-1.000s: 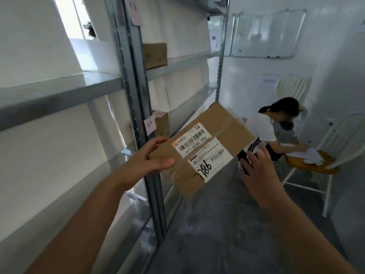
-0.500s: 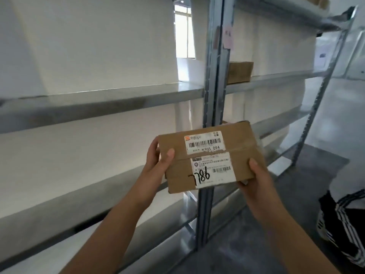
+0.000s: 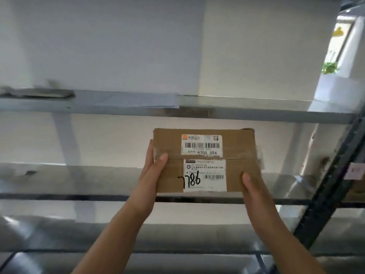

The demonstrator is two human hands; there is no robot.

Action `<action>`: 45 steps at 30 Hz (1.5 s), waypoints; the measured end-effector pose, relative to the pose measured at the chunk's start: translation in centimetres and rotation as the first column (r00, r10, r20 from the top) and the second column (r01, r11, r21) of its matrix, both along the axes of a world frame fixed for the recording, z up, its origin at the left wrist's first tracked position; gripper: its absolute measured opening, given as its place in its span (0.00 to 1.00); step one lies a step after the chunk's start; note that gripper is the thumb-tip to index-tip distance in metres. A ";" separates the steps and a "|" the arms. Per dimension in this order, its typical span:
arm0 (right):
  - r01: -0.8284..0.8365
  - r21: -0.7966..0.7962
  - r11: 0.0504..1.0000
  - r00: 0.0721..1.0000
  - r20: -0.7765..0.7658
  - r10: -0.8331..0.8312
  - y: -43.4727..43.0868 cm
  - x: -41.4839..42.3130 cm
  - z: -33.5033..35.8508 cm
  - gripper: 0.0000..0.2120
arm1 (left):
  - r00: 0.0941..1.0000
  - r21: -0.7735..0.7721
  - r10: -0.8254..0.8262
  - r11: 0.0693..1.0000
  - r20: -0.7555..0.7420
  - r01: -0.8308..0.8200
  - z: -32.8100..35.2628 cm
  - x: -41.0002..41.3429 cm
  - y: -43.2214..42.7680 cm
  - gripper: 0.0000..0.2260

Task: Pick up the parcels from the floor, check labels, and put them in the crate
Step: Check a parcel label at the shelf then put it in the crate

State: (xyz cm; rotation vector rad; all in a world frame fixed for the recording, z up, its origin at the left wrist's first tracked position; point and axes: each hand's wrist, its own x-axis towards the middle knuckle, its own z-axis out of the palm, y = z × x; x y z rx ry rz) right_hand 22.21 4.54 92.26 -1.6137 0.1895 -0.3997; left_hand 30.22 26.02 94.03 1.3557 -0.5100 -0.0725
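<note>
I hold the parcel (image 3: 205, 161) label-up in front of the metal shelf (image 3: 79, 196). My left hand (image 3: 152, 175) pinches its left edge and my right hand (image 3: 254, 186) its lower right corner, thumbs on top, other fingers mostly hidden beneath.

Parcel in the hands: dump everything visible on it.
The parcel is a flat brown cardboard box, taped along its middle seam. It is held in the air, broad face to the camera, roughly level, before metal shelving. Two white labels sit on that face: the upper label has a barcode and "N705 094"; the lower label has small print, another barcode and handwritten black "7786". The left hand grips its left edge, the right hand its lower right corner, thumbs on the face.
</note>
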 end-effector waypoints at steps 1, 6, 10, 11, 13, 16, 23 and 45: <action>-0.055 -0.010 0.998 0.998 -0.005 0.055 2.3 1.0 0.2 0.40 | 0.998 0.003 0.058 0.998 -0.004 -0.058 0.1 0.3 2.6 0.34; -0.306 0.061 0.950 0.951 0.055 0.303 15.1 5.9 0.2 0.33 | 0.966 0.027 0.256 0.966 0.044 -0.257 1.1 0.8 16.0 0.30; -0.404 0.056 0.913 0.914 0.067 0.400 25.8 8.4 -0.1 0.32 | 0.910 0.071 0.411 0.907 0.055 -0.414 1.0 0.7 26.3 0.33; -0.421 0.057 0.905 0.906 0.073 0.417 28.3 9.1 -0.4 0.30 | 0.894 0.083 0.445 0.890 0.051 -0.448 0.9 0.5 28.7 0.34; -0.463 0.061 0.884 0.885 0.082 0.458 32.9 10.1 -0.8 0.29 | 0.869 0.092 0.495 0.864 0.032 -0.495 0.7 0.0 33.0 0.35; -0.508 0.088 0.857 0.861 0.087 0.502 39.0 11.3 -1.4 0.35 | 0.780 0.043 0.626 0.779 0.010 -0.626 0.5 -1.0 38.5 0.27; -0.603 0.055 0.796 0.798 0.039 0.601 51.2 12.2 -3.2 0.21 | 0.642 -0.051 0.765 0.640 -0.056 -0.767 -1.8 -4.2 48.7 0.26; -0.940 0.075 0.333 0.338 0.064 0.939 74.9 21.3 -3.9 0.31 | 0.156 0.006 0.988 0.156 -0.002 -0.988 -2.4 -4.3 63.7 0.29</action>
